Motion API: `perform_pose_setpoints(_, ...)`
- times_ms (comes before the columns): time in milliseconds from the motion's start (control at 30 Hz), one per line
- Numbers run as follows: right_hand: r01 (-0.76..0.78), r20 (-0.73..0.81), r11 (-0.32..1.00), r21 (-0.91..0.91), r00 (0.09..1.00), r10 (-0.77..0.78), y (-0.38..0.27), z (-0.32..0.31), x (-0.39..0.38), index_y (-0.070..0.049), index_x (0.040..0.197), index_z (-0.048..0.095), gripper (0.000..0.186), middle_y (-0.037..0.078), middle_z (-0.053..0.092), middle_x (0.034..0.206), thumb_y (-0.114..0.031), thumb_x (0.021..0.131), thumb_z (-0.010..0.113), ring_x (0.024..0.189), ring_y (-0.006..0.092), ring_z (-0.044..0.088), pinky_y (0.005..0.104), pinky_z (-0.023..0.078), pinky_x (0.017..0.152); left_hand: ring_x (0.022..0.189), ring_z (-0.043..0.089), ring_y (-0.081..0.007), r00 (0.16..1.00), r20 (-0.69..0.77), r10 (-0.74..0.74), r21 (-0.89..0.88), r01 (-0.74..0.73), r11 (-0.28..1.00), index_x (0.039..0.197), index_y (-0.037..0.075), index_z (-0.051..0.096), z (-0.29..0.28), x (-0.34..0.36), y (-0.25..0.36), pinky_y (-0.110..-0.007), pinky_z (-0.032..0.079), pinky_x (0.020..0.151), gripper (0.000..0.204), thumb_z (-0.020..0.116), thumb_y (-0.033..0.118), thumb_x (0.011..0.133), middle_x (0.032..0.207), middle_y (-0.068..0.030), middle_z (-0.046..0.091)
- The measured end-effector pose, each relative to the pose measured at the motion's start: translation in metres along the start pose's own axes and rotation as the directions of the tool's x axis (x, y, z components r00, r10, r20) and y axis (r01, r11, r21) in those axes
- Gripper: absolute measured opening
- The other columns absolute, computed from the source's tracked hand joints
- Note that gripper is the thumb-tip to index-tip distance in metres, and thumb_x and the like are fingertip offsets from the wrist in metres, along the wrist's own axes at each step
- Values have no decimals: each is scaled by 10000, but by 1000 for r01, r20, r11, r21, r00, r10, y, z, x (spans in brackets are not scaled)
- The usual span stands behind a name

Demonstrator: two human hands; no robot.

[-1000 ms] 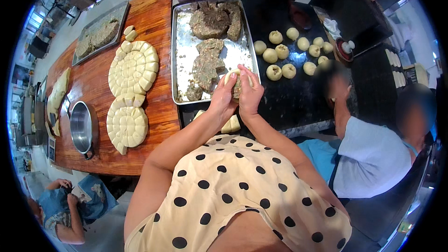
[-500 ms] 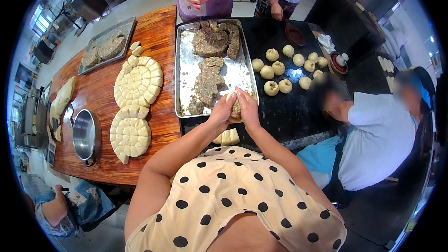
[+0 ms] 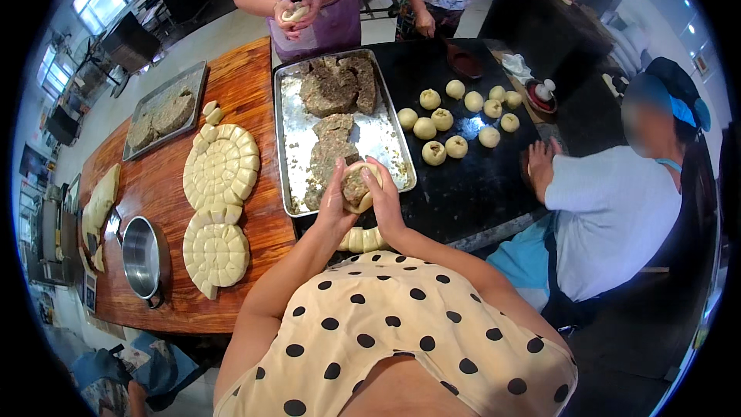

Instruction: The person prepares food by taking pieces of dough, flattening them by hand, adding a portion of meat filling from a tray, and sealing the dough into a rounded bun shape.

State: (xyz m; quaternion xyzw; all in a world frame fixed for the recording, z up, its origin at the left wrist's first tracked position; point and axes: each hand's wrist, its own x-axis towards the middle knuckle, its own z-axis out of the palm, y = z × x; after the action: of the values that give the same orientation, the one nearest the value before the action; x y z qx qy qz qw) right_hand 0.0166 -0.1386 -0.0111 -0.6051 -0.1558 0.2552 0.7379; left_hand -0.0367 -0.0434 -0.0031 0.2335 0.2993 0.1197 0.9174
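Observation:
Over the near edge of a metal tray (image 3: 394, 147), I hold a filled dough piece (image 3: 359, 188) between both hands. Its pale dough forms a ring round a lump of speckled filling that shows at the top. My left hand (image 3: 336, 202) is curved against its left side, and my right hand (image 3: 385, 199) cups the right side. More filling (image 3: 334, 86) lies in the tray in large brown masses. Just behind my wrists, near the table's front edge, is a short row of cut dough pieces (image 3: 363, 240).
Several stuffed dough balls (image 3: 442, 119) sit on the black tabletop (image 3: 494, 177). Left are scored dough rounds (image 3: 221, 164), a steel bowl (image 3: 144, 257) and a second tray (image 3: 202, 81). A co-worker's hand (image 3: 540, 161) rests at the right edge; another person's hands (image 3: 297, 15) shape dough opposite.
My hands have spread a little round the dough, and its filling now faces up in plain sight. The view has shifted. The co-worker at the right has a hand on the table edge.

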Motion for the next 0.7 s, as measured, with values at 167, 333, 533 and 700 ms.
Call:
perform_pose_setpoints(167, 370, -10, 862, -347, 918, -398, 1, 4, 6, -10, 1195, 628, 302, 129, 648, 1215, -243, 1023, 544, 1177, 275, 595, 399, 351, 1127, 998, 627, -173, 973, -189, 131, 189, -95, 977, 1185, 95, 606, 18, -9, -7, -327, 532, 829, 489, 524, 538, 998, 1093, -62, 639)
perform_pose_setpoints(333, 644, 19, 624, -443, 703, -711, -36, 26, 1, -25, 1094, 693, 189, 130, 700, 1098, -126, 995, 567, 1113, 296, 641, 463, 374, 1123, 1018, 595, -173, 947, 94, 308, 230, -322, 918, 1223, 71, 579, 11, -1, -4, -321, 505, 868, 405, 426, 413, 1070, 1120, -68, 610)
perform_pose_setpoints(533, 613, 126, 644, -459, 762, -635, -36, 21, 9, -14, 1264, 641, 346, 148, 666, 1236, -227, 1045, 480, 1276, 275, 562, 420, 332, 1156, 1146, 596, -216, 979, -98, 181, 153, -165, 974, 1338, 90, 547, 17, -1, 9, -356, 497, 965, 625, 344, 597, 1035, 1259, -94, 606)
perform_pose_setpoints(700, 340, -22, 912, -227, 935, -354, -45, 22, 4, 8, 1256, 614, 353, 146, 679, 1183, -244, 1034, 504, 1173, 210, 612, 352, 413, 1064, 1019, 617, -194, 930, 15, 368, 400, -343, 850, 1405, 50, 508, 43, -24, 17, -327, 472, 945, 702, 379, 620, 1015, 1176, -98, 622)
